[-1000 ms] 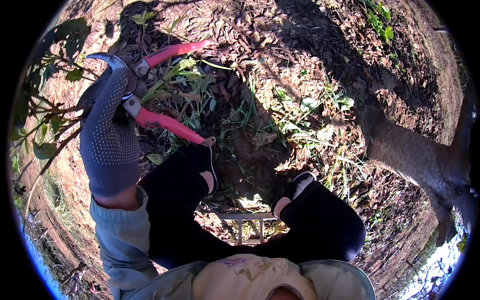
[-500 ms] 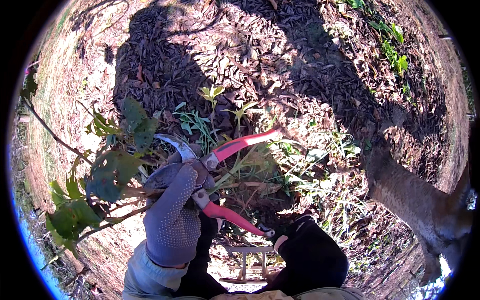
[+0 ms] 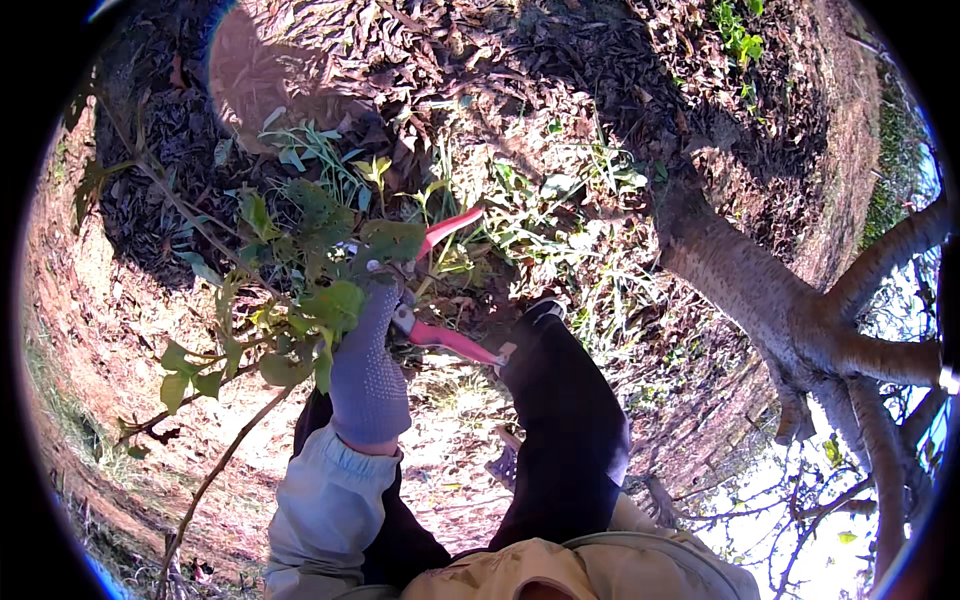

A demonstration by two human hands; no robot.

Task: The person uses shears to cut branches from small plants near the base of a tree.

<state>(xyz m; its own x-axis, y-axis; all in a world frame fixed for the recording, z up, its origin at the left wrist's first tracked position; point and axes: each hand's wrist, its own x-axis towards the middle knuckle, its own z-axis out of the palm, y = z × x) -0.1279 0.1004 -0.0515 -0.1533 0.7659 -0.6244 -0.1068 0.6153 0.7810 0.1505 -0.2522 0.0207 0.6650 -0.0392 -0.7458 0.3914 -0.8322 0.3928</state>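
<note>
My left hand [image 3: 370, 385], in a grey glove with light dots, is closed around the middle of a pair of pruning shears [image 3: 452, 341]. The two red handles point away to the right, spread apart. Leaves hide the blades and most of my fingers. Leafy cut-looking branches [image 3: 225, 462] run past the same hand, their green leaves [image 3: 335, 305] lying over it; whether the fingers also grip the stems is hidden. Nothing of my right hand shows.
A thick forked tree trunk [image 3: 740, 270] rises at the right, its limbs spreading toward the lower right. Dry leaf litter [image 3: 440, 80] covers the ground, with small green weeds [image 3: 315, 160] ahead. My dark-clad leg [image 3: 565, 430] stands right of the shears.
The view has swung, bringing more of the tree in at the right. The shears and branches, still at my left hand, have turned, and leaves now cover the blades.
</note>
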